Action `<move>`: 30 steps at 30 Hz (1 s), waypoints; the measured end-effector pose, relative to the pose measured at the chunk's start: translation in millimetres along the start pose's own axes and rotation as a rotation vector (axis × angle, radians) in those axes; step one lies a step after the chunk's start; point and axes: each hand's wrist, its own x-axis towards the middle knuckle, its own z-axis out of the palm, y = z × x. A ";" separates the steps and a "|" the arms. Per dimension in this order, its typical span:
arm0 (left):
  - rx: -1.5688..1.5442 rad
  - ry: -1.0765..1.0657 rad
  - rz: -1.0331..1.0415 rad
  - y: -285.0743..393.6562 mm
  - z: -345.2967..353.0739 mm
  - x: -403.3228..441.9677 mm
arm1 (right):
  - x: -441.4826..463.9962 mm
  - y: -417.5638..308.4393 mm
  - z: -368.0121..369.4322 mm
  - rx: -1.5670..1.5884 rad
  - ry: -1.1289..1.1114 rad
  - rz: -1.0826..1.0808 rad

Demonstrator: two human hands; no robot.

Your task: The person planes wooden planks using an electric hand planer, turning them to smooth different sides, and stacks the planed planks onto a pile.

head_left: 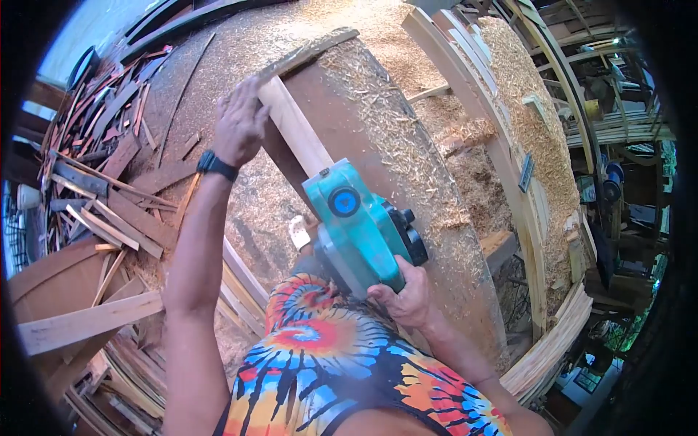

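A teal electric planer (360, 225) with a round blue-centred knob sits on a pale wooden strip (297, 123). My right hand (407, 294) is closed around the planer's rear handle. Up at the far end of the strip, my left hand (241, 122) lies beside the wood with its fingers stretched out, seemingly touching its edge. A dark watch (217, 166) is on that wrist. The strip lies along the near edge of a brown workbench (320, 102), against a wooden crosspiece (313, 52) at the bench's end. The planer hides the strip's near part.
Shavings (407, 138) cover much of the bench and ground. Long boards (494, 131) stand on the right. Scrap wood (109, 131) is heaped on the left, and a light plank (91, 322) reaches close to my left elbow. A foot (299, 232) shows beside the bench.
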 end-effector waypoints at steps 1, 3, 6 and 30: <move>-0.006 0.058 -0.032 -12.8 -0.5 -6.0 | 11.6 -5.5 1.8 -0.010 -0.004 -0.003; -0.020 0.170 -0.099 -45.0 10.7 -31.1 | 36.6 -18.2 5.4 -0.031 -0.014 -0.005; -0.245 0.229 -0.420 -20.6 -14.2 -60.1 | 80.4 -32.6 20.7 0.044 0.060 -0.102; -0.186 0.129 0.021 30.0 -24.9 -82.6 | 78.2 -31.2 11.6 0.063 -0.003 -0.067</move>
